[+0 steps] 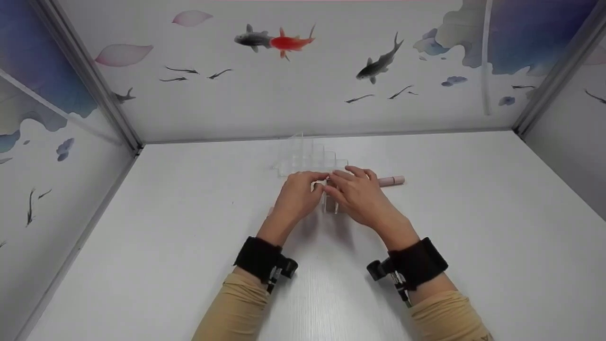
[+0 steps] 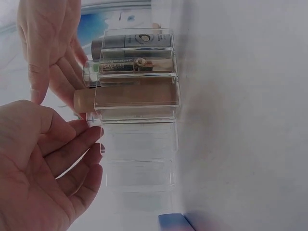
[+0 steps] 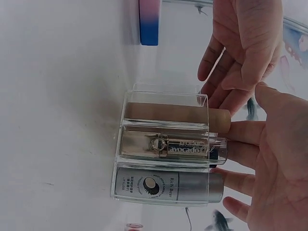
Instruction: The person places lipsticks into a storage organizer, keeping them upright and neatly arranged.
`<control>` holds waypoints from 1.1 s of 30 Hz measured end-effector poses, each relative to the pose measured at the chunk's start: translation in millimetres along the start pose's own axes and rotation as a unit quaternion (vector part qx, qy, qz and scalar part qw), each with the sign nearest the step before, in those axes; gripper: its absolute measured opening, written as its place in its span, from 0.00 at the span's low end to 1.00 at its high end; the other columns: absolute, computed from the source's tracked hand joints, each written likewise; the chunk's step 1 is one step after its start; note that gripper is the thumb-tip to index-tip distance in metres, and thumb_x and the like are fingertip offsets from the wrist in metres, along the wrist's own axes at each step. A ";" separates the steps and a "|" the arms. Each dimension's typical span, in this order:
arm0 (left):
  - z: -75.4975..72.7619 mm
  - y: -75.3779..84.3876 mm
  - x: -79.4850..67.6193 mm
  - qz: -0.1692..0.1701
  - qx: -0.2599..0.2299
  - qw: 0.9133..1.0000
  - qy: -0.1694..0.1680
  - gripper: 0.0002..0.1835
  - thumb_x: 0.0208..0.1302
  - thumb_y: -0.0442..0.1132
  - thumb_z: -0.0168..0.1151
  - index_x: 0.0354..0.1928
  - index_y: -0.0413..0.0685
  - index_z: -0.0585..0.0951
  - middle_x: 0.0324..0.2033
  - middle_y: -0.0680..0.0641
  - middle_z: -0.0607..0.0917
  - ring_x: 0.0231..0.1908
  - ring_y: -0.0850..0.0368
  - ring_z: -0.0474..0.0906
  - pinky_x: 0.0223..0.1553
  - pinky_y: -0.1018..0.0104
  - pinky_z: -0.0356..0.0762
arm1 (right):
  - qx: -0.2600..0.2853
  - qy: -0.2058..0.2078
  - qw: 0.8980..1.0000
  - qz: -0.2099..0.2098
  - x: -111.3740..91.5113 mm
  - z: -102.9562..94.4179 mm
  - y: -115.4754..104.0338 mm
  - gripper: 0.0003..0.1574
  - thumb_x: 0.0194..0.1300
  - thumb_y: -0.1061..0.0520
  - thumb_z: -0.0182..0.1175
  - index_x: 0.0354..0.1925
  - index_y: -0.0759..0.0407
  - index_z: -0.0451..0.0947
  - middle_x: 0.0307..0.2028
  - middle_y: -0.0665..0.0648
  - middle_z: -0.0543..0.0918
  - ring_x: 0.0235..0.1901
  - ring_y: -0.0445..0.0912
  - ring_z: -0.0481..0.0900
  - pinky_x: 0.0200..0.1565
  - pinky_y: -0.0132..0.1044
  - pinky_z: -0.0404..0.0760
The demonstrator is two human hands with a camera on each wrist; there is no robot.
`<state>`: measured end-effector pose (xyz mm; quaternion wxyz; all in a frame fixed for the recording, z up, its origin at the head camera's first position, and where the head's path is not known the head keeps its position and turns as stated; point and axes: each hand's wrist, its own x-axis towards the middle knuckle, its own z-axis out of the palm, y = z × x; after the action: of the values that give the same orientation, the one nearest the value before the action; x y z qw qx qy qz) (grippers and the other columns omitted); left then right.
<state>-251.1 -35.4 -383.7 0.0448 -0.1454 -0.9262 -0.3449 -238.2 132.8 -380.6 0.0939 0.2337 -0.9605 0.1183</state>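
Note:
A clear stepped organizer (image 1: 303, 158) stands on the table with both hands at its near end. In the right wrist view, its compartments hold a tan tube (image 3: 166, 112), a gold-and-clear lip oil tube (image 3: 144, 143) and a silver lip gloss tube (image 3: 197, 186), caps poking out. My left hand (image 1: 298, 196) has its fingers beside the organizer's rim, near the tan tube's cap. My right hand (image 1: 362, 199) reaches over the caps, its fingertips right at the tube ends and its fingers loosely extended. The organizer's other compartments (image 2: 139, 173) hold no tubes.
A pink tube (image 1: 392, 181) lies on the table right of my right hand. A pink-and-blue box (image 3: 149, 21) lies on the left side, mostly hidden by my left arm in the head view. Printed panels (image 1: 322, 109) enclose the white table (image 1: 165, 265) at the back and sides.

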 end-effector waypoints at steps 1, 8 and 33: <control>-0.1 0.2 0.2 -0.002 -0.001 1.000 -0.001 0.19 0.71 0.35 0.56 0.61 0.50 0.82 0.57 0.47 0.86 0.63 0.50 0.78 0.64 0.54 0.76 | 0.006 -0.002 1.000 0.002 0.1 -0.1 0.1 0.34 0.78 0.37 0.43 0.66 0.58 0.75 0.65 0.60 0.78 0.70 0.61 0.68 0.66 0.65 0.65; -0.9 -0.4 0.3 0.004 0.002 1.000 0.009 0.18 0.71 0.35 0.56 0.59 0.48 0.83 0.56 0.47 0.86 0.61 0.50 0.79 0.63 0.55 0.77 | 0.029 -0.005 1.000 0.004 0.1 0.8 0.9 0.34 0.78 0.38 0.44 0.66 0.59 0.73 0.67 0.61 0.76 0.70 0.62 0.67 0.67 0.67 0.64; -38.1 -7.6 -14.1 -0.009 0.007 0.998 0.062 0.15 0.68 0.35 0.57 0.53 0.51 0.85 0.50 0.49 0.88 0.52 0.54 0.82 0.54 0.59 0.81 | 0.127 0.130 0.980 -0.079 -1.7 -10.0 -9.1 0.19 0.72 0.57 0.58 0.58 0.63 0.79 0.56 0.62 0.84 0.60 0.58 0.76 0.64 0.55 0.73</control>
<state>-240.6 -69.0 -362.2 0.0999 -0.1153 -0.9252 -0.3475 -231.2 128.4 -369.8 0.1965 0.3018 -0.8958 0.2604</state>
